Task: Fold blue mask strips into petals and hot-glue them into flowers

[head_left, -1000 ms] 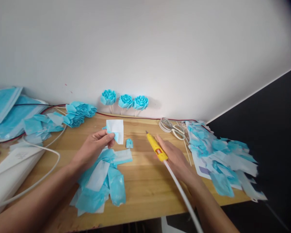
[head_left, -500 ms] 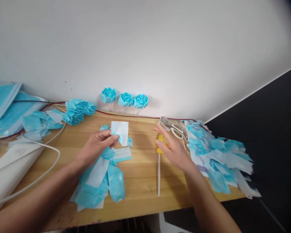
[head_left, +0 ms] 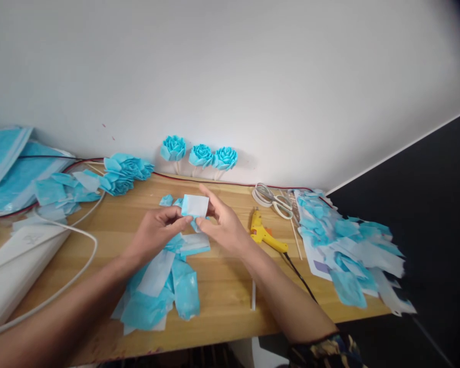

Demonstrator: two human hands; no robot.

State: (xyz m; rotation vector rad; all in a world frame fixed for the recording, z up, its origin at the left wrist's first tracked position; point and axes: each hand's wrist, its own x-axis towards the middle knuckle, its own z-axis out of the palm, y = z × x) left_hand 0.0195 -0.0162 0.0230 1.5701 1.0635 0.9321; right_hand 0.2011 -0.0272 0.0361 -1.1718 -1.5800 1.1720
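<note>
A small folded piece of white and light-blue fabric [head_left: 196, 205] is held up between my two hands above the wooden table. My left hand [head_left: 161, 228] pinches its lower left side between thumb and fingers. On its right side, the thumb and fingers of my right hand [head_left: 227, 226] close on the edge, with one finger pointing upward. Beneath my hands lies a pile of blue and white fabric pieces [head_left: 147, 304]. To the right of my right hand rests a yellow glue gun [head_left: 266, 236]. A white stick [head_left: 253, 299] lies partly hidden under my right forearm.
Three blue fabric flowers [head_left: 201, 156] on sticks stand by the wall; more flowers [head_left: 122, 176] lie to their left. Scissors [head_left: 281, 207] lie at the back. A heap of fabric scraps [head_left: 352, 250] covers the right end. At left are a white box [head_left: 19, 271] and packed blue masks [head_left: 7, 158].
My right hand has moved left from over the glue gun and taken hold of the fabric piece, which is now folded lower. The glue gun has come into full view.
</note>
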